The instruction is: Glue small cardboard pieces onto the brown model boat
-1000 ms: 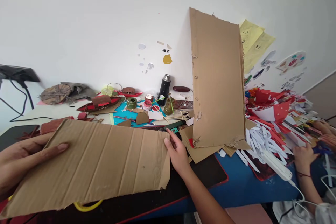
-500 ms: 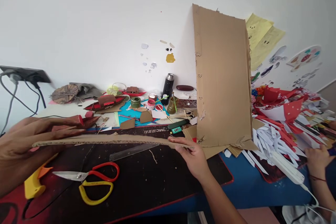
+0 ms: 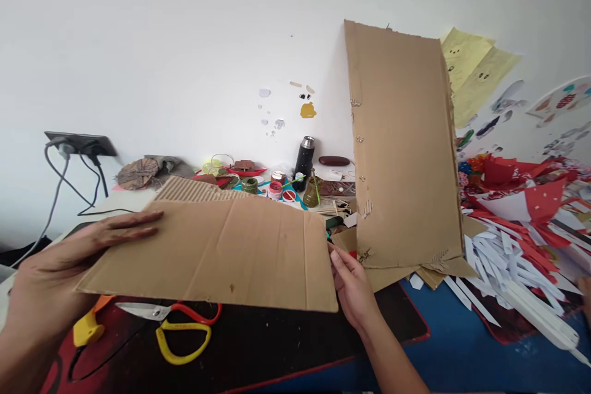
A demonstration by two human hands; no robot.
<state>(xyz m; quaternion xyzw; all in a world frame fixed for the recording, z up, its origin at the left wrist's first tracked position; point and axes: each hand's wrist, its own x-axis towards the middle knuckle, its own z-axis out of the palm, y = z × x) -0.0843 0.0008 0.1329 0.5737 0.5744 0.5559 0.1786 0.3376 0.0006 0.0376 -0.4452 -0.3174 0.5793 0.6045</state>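
A flat, creased piece of cardboard (image 3: 258,252) is held above the dark mat, its broad face tilted toward me and corrugation bared along the far edge. My left hand (image 3: 69,258) grips its left side, fingers on the face and thumb hidden behind. At the right edge, my right hand (image 3: 353,280) pinches the board between thumb and fingers. Below the board lie scissors (image 3: 184,345) with one red and one yellow handle. Beside them is a yellow glue gun (image 3: 88,327), partly covered by the board and left hand.
A tall cardboard sheet (image 3: 406,148) leans upright against the wall. Paint jars (image 3: 275,190), a black thermos (image 3: 303,160) and a bottle (image 3: 312,191) stand behind. White paper strips (image 3: 496,258) and a white power strip (image 3: 538,311) lie at right. A wall socket (image 3: 80,144) holds plugged cables.
The cardboard has turned from edge-on to showing its broad face, still in both hands. The view has shifted slightly left; the other person's hand at right is mostly out of view.
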